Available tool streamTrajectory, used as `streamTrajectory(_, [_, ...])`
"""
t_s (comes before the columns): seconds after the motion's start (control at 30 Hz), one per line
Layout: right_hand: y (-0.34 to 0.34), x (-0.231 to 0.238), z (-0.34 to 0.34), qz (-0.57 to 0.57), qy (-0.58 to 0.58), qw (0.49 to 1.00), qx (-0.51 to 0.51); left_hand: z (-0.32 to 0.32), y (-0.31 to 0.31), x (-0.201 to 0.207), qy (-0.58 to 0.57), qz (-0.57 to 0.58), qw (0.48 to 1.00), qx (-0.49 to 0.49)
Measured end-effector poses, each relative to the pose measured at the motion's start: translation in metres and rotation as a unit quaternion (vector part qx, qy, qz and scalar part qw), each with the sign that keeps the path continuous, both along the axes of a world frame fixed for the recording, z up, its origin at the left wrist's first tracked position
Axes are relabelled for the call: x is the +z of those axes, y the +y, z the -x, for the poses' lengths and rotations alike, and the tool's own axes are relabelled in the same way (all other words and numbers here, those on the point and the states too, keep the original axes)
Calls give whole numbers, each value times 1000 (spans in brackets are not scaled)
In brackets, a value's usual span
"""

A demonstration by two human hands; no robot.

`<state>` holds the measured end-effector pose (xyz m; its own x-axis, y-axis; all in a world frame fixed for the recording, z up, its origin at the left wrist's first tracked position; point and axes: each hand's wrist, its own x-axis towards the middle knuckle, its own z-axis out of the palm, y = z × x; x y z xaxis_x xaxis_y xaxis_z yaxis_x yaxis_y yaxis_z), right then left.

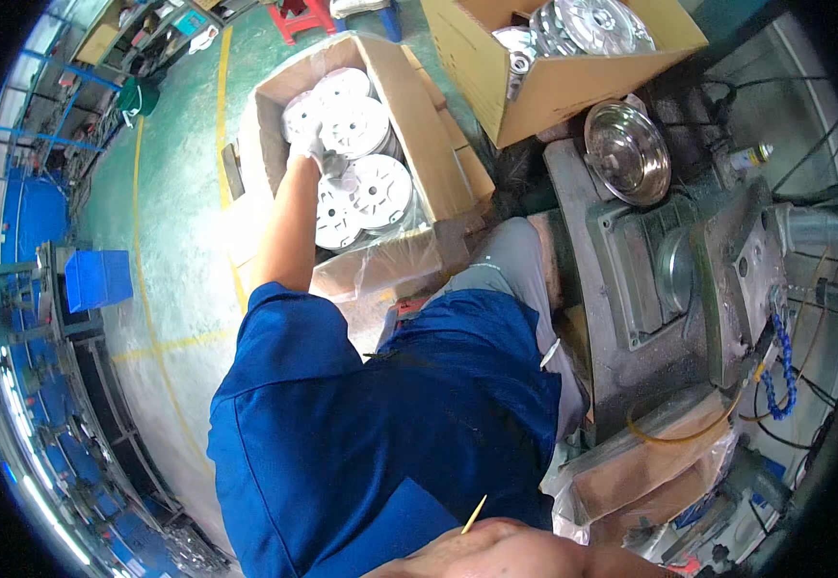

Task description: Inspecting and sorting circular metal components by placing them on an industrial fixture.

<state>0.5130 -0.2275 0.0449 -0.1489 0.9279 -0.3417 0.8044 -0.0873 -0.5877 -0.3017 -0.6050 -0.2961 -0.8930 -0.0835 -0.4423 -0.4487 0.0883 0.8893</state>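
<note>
- Grip: the gloved left hand [314,151] is down among the silver discs [381,190], and the picture does not show whether its fingers are closed around a rim or only laid against one; the right hand is out of view, so its grip can't be told.
- Place: the discs lie in the carton [421,135], some overlapping. One sits toward the far edge, one near the middle, and a pair toward the near edge; the hand is on the left side, between the far group and the near pair.
- Reach: the bare left forearm [289,231] passes over the carton's near-left corner. Coming in more from above would probably keep it off the cardboard.
- Hold: a firm grip under a rim looks safer than a pinch on the flat face, since smooth metal may slip in a glove.
- Order: a disc with nothing resting on it should come free most easily; one tucked under its neighbour could scrape or tip it.
- Lift: going straight up before swinging sideways would spare the faces from knocks.
- Liner: clear plastic [395,258] hangs over the near edge and could snag a rim, so it seems best kept pressed flat.
</note>
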Motion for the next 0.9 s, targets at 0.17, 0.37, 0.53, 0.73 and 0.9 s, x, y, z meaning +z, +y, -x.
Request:
streamTrajectory(0.17, [-14,4,14,43,45,996,59,-37,-13,-7,208,176,923,-272])
streamTrajectory(0.37, [3,-26,62,62,77,984,150,-84,18,27,166,409,851,-285])
streamTrajectory(0.53, [13,-26,94,62,88,974,199,-111,43,104,69,227,894,-381])
streamTrajectory(0.73, [-6,-36,146,109,187,950,227,-141,86,190,133,229,904,-335])
streamTrajectory(0.9, [-21,-56,243,-19,80,909,408,-183,147,268,288,57,893,-342])
